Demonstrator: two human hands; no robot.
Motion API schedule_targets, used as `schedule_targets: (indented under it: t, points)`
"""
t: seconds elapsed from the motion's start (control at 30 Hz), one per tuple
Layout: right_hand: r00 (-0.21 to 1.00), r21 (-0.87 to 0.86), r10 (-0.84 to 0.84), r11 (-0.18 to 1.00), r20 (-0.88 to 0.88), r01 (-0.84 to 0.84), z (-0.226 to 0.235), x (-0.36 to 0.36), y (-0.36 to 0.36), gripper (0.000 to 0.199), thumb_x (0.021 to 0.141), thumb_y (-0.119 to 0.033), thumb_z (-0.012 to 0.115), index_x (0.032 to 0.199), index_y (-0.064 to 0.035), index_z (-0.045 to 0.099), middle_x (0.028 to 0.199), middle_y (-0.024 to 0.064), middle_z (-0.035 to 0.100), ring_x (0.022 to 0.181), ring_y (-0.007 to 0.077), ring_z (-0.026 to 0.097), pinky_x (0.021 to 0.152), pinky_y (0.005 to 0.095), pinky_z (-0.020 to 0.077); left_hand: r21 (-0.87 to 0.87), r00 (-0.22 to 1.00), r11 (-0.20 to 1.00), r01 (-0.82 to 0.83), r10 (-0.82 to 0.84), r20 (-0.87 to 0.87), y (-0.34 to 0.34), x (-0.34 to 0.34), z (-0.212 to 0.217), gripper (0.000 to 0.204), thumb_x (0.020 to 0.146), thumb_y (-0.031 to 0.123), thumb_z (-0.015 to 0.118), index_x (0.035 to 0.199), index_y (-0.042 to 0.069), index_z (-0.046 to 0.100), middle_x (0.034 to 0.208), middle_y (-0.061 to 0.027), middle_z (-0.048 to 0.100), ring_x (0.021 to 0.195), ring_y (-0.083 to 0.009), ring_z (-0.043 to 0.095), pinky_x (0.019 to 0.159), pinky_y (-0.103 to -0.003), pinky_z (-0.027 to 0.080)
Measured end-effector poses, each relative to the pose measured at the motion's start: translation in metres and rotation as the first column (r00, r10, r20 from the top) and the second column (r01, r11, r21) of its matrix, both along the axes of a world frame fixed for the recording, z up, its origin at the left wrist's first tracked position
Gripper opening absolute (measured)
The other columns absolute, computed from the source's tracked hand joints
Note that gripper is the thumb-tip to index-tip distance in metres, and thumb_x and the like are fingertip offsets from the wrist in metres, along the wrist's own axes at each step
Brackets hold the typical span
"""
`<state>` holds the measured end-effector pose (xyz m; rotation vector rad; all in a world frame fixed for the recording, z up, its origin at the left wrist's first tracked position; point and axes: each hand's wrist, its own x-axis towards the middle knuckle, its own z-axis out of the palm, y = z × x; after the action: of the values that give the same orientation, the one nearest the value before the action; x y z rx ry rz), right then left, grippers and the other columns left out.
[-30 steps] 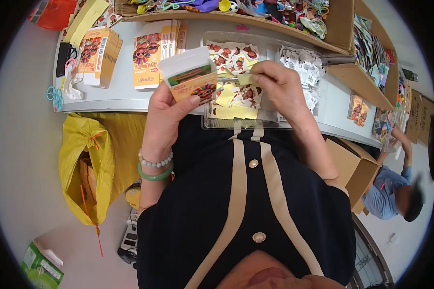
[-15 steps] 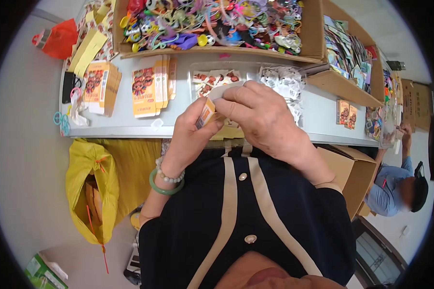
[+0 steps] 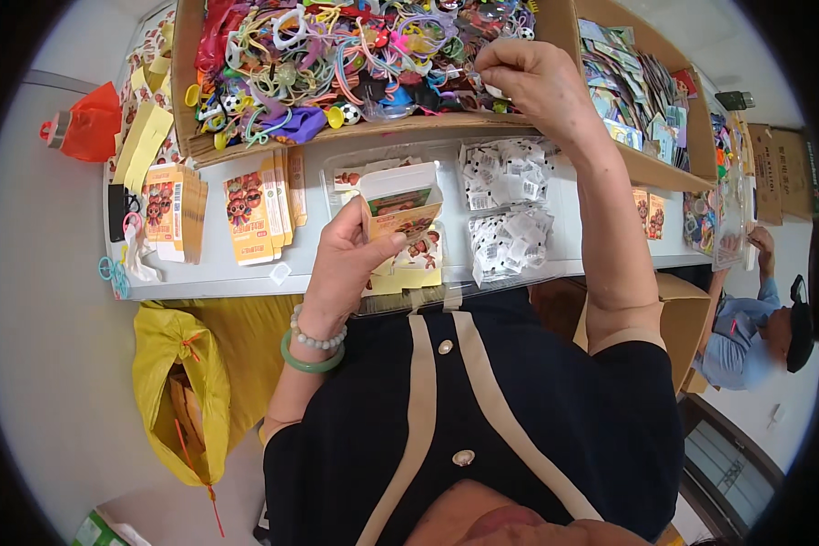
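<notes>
My left hand grips a small orange and yellow cardboard box, held upright with its white top flap raised and its mouth open. My right hand reaches over the right part of a big carton filled with small colourful toys. Its thumb and fingers are pinched together above the toys; whatever they may hold is too small or hidden to name. Beneath the box lies a clear plastic tray with printed sachets and white sachets.
Flattened boxes stand in stacks to the left, beside blue scissors. A carton of packed cards sits at the right, near two finished boxes. A yellow sack hangs below the table's left edge. Another person works far right.
My right hand has left the small box and moved up and right to the toy carton. The box in my left hand now shows its open mouth. The view has shifted slightly.
</notes>
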<state>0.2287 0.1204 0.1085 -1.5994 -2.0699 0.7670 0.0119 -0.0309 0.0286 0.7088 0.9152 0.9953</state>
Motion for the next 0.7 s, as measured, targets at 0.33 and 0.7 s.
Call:
schedule_targets:
  t: [0.33, 0.7]
  points:
    - [0.672, -0.155, 0.244, 0.969, 0.699, -0.190, -0.031, -0.014, 0.034, 0.026, 0.074, -0.018, 0.057, 0.090, 0.0012, 0.066, 0.091, 0.0193, 0.065, 0.088, 0.0336, 0.063, 0.076, 0.0420, 0.0508, -0.027, 0.997, 0.996, 0.081, -0.081, -0.001, 0.007, 0.007, -0.005, 0.038, 0.082, -0.004, 0.059, 0.119, -0.001, 0.051, 0.113, -0.0063, 0.059, 0.102, -0.0119, 0.056, 0.089, -0.027, 0.046]
    - [0.997, 0.240, -0.081, 0.968, -0.006, 0.080, 0.004, 0.018, -0.013, 0.017, 0.077, -0.006, 0.055, 0.092, -0.0010, 0.062, 0.077, 0.0113, 0.063, 0.070, 0.0266, 0.059, 0.062, 0.0331, 0.0468, -0.025, 0.995, 0.995, 0.095, -0.095, 0.023, 0.010, 0.012, -0.005, 0.035, 0.084, -0.002, 0.058, 0.119, 0.000, 0.051, 0.111, -0.0048, 0.059, 0.098, -0.0099, 0.057, 0.084, -0.026, 0.047]
